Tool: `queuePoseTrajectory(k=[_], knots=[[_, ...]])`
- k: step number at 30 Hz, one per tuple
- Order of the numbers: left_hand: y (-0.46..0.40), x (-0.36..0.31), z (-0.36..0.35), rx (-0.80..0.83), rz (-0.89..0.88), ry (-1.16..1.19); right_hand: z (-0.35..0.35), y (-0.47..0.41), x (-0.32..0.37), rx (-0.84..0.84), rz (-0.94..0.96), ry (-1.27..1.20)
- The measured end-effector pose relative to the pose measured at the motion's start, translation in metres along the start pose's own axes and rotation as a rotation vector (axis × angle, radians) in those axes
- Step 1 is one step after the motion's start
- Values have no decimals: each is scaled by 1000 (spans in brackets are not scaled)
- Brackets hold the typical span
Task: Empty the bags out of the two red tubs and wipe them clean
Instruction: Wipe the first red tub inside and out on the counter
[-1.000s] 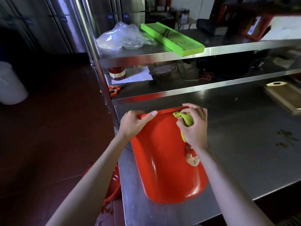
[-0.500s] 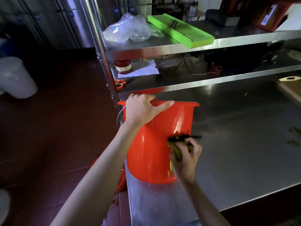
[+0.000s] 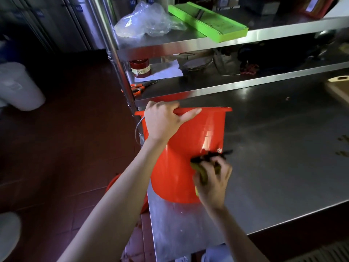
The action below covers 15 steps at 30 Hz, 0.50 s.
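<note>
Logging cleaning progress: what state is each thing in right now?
Red tub: upright on the steel table, outer wall being wiped.
Left hand: grips the tub's rim.
Right hand: presses a yellow-green cloth to the tub's side.
Second red tub: below the table's edge, mostly hidden.
Clear plastic bag: crumpled on the top shelf.

Glossy plastic red tub (image 3: pixel 181 148) on a brushed-metal table (image 3: pixel 273 167) (smooth, faintly smeared).

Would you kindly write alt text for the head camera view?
A person's left hand grips the rim of a red tub upright on a steel table, while the right hand presses a yellow cloth against its outer wall. Steel shelves stand behind.
</note>
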<state>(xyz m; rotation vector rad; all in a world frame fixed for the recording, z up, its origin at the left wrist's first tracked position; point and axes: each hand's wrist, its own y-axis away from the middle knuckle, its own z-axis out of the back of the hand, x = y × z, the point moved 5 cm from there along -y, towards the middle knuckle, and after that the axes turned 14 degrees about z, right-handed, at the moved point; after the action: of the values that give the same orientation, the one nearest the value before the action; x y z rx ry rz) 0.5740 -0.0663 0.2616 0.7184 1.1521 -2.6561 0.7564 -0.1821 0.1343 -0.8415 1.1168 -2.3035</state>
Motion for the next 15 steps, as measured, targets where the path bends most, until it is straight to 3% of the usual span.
queuePoseTrajectory(k=[2, 4, 10, 15], knots=[[-2, -2, -2, 16, -19, 10, 8, 27, 5, 35, 84, 0], [-2, -6, -5, 16, -37, 3, 11, 26, -5, 54, 45, -39], [1, -18, -9, -29, -102, -22, 0, -70, -31, -61, -100, -42], [-9, -13, -13, -48, -51, -48, 3, -9, -18, -15, -53, -26]])
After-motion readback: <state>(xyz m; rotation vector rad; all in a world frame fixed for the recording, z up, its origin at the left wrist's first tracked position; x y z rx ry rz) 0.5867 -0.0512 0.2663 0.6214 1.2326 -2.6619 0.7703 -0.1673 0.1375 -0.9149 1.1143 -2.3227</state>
